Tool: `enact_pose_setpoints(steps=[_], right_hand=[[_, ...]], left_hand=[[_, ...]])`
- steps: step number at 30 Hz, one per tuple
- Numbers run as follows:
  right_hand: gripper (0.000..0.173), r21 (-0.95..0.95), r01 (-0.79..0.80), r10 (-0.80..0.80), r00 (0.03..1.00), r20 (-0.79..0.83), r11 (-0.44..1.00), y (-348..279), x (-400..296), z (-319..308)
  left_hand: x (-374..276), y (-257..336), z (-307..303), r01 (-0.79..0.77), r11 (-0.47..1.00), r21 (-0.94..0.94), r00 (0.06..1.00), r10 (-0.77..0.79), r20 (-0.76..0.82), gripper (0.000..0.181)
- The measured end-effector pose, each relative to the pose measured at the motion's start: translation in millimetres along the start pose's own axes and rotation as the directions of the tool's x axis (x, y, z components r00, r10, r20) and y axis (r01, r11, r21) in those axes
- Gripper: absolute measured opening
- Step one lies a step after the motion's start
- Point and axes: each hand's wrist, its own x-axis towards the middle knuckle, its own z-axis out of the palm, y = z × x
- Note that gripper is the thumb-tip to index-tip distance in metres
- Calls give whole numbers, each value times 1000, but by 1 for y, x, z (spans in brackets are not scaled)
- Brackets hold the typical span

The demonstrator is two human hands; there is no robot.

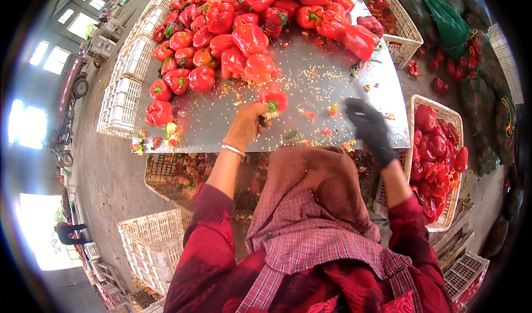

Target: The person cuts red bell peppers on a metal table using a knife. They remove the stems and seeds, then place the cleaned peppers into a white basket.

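Note:
My left hand (247, 124), in an orange-brown glove, grips a piece of red bell pepper (275, 100) with a green stem part and pale core, over the metal table (307, 122). To the right, my right hand (368, 126) wears a dark glove and is motion-blurred above the table edge; a small pale glint shows on it, and whether it holds anything is unclear. Whole red bell peppers (249, 38) are heaped just beyond my left hand. Seeds and a small pepper core (332, 110) lie scattered between my hands.
A white plastic crate of red peppers (436, 155) stands right of the table, another crate (399, 18) behind it. Below the table's front edge sits a crate of scraps (178, 171). Stacked crates (120, 101) line the left side. A person (70, 233) stands far left.

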Motion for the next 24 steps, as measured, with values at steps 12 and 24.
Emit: enact_pose_setpoints(steps=[12,24], right_hand=[[23,74,5,-28,951,306,997,-48,-15,82],[34,435,-135,-160,801,576,891,-39,-15,147]], left_hand=[[-76,3,43,-66,955,-288,995,86,55,20],[-94,-16,-17,-256,893,-370,951,300,68,42]])
